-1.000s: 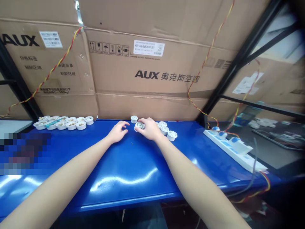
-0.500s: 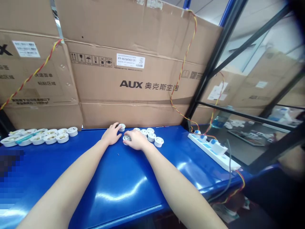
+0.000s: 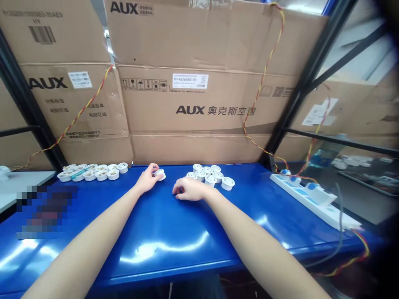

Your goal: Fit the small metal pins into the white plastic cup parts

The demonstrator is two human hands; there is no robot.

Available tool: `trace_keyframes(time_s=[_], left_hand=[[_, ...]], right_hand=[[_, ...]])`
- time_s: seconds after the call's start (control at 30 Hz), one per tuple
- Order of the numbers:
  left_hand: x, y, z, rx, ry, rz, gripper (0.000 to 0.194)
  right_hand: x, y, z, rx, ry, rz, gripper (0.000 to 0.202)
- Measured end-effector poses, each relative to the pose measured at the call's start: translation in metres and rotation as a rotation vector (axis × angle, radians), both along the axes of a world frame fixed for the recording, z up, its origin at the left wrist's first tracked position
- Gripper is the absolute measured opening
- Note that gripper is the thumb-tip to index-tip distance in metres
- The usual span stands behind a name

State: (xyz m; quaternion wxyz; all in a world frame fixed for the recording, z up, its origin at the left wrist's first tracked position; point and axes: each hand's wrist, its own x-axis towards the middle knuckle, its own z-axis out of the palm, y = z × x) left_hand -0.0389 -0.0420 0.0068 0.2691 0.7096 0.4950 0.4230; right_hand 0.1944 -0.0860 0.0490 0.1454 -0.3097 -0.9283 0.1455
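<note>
My left hand (image 3: 147, 179) grips a small white round cup (image 3: 161, 175) near the back of the blue table (image 3: 156, 232), thumb and fingers at its side. To its right, my right hand (image 3: 190, 189) is low over the tabletop, fingers curled together; whether anything small is between them is hidden. Just behind and beside that hand stands a group of several similar white cups (image 3: 228, 183), the nearest of them partly covered by it.
Several white cups with small parts inside (image 3: 101, 175) stand at the back left, a teal strip (image 3: 79, 172) across them. A white power strip (image 3: 314, 203) with plugs lies at the right. Cardboard (image 3: 193, 145) walls the back; black rack posts (image 3: 280, 120) and twisted wires (image 3: 251, 135) flank it.
My right hand has come away from the cup it was touching and shifted right. My left hand now holds a cup, where it was beside one. The view has swung left.
</note>
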Motion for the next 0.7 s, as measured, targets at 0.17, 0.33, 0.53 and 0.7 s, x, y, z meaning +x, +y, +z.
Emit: trace_keyframes(time_s=[0.17,0.33,0.53,0.7], left_hand=[[-0.005,-0.009,-0.003,0.080,-0.074,-0.002,0.035],[0.004,-0.021,0.009,0.113,0.151,-0.106,0.031],[0.006,-0.027,0.010,0.091,0.247,-0.062,0.037],[0.007,-0.031,0.010,0.243,0.229,-0.066,0.040]], right_hand=[[-0.003,-0.001,-0.004,-0.028,-0.022,-0.013,0.018],[-0.004,-0.003,-0.001,-0.063,-0.008,-0.046,0.013],[-0.005,-0.004,-0.001,-0.177,0.017,-0.116,0.007],[-0.004,-0.005,0.002,-0.162,0.048,-0.133,0.006]])
